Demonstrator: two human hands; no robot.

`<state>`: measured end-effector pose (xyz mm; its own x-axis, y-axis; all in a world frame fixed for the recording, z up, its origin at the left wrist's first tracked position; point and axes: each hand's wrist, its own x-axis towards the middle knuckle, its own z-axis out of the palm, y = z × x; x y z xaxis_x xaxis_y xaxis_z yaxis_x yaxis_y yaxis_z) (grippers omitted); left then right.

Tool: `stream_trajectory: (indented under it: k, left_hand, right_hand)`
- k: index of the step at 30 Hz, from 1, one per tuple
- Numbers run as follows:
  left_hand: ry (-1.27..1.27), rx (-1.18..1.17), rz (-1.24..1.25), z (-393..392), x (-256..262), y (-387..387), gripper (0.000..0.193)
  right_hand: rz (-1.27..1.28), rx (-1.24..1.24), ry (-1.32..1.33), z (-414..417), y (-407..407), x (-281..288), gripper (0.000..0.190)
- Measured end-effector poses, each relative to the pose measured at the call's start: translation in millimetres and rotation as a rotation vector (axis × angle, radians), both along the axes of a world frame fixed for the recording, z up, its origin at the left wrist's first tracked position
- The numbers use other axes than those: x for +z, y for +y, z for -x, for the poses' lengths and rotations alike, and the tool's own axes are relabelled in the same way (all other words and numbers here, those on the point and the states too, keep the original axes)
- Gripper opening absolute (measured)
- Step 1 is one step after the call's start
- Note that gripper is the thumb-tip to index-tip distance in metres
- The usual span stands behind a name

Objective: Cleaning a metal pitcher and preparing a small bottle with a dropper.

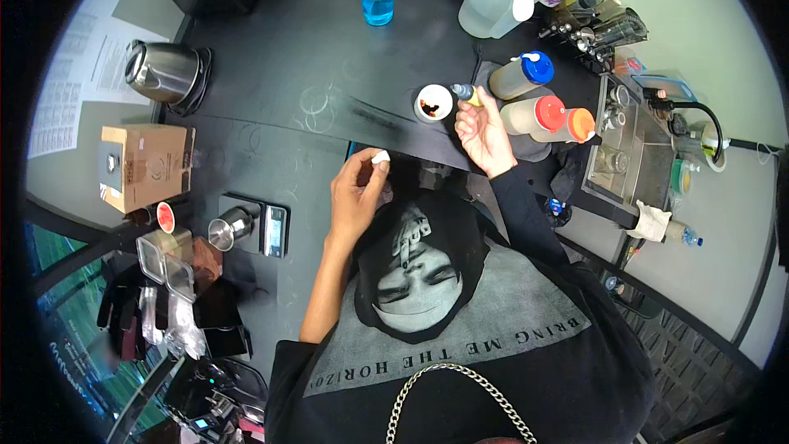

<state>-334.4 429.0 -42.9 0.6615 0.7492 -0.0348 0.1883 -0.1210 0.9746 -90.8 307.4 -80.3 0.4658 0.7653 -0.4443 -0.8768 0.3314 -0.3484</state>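
Note:
My left hand (359, 194) pinches a small white cap (380, 157) between thumb and fingertips, just off the front edge of the black counter (394, 68). In my right hand (484, 132) is a small dropper bottle (466, 93) with a yellow label, lying nearly sideways. Its grey-blue end points left, close to the rim of a small white cup (421, 112). Dark red-brown patches of liquid or colouring (429, 108) show on the cup's bottom. Whether a drop is leaving the bottle is too small to tell.
Squeeze bottles with blue (537, 68), red (550, 113) and orange (581, 124) lids stand right of my right hand. Behind are a blue spray bottle (377, 3) and a plastic pitcher (487, 6). Leftward sit an electric kettle (163, 74), a cardboard box (151, 166) and a digital scale (275, 231) bearing a metal cup (233, 228).

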Motion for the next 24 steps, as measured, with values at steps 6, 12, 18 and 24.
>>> stream_trajectory:
  k: [6, 12, 18, 24]
  left_hand:
    - [-0.051, -0.095, -0.012, -25, 27, -4, 0.023]
    - [-0.069, -0.151, -0.028, -35, 32, -1, 0.027]
    - [-0.015, -0.207, -0.019, -33, 37, -1, 0.019]
    - [0.189, -0.391, -0.071, -23, 60, 8, 0.017]
  right_hand:
    - [-0.089, 0.187, 0.018, 45, -23, 8, 0.026]
    - [-0.006, 0.169, -0.174, 66, -27, 35, 0.025]
    - [0.050, 0.286, -0.372, 70, -34, 32, 0.028]
    - [0.175, 0.327, -0.896, 79, -42, 34, 0.026]
